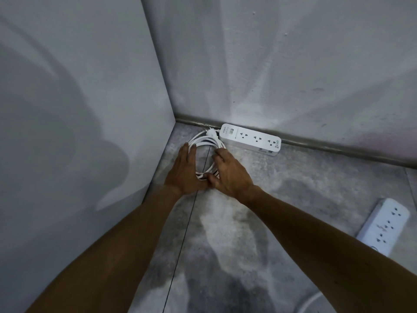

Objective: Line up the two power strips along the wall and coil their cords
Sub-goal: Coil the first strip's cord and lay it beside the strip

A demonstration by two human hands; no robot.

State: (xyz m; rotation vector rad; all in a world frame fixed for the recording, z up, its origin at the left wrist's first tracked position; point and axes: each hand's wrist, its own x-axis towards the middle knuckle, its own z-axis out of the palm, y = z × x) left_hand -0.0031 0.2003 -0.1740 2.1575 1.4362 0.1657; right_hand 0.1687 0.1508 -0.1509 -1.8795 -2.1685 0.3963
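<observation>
Near the middle of the frame, in the corner where two walls meet, a white power strip (251,139) lies flat on the floor with its long back edge against the baseboard (338,148), already in the place the task wants. Its coiled cord (208,142) sits just left of it, tucked into the corner, likely so the loops stay out of the walkway and close to the strip they belong to.

The left hand (186,171) lies flat and open on the left side of the coil, fingers spread forward, pressing more than gripping. The right hand (228,173) rests on the right side with fingers loosely curled; its thumb meets the loops at the lower edge. Neither grip is closed around the cord. Together they seem to be squeezing the loops into a tidy round and settling it on the floor.

At the right edge, lower down, a second power strip (383,227) lies angled and well apart from the wall, with a stretch of its cord (309,301) at the bottom right; that one looks not yet dealt with.
</observation>
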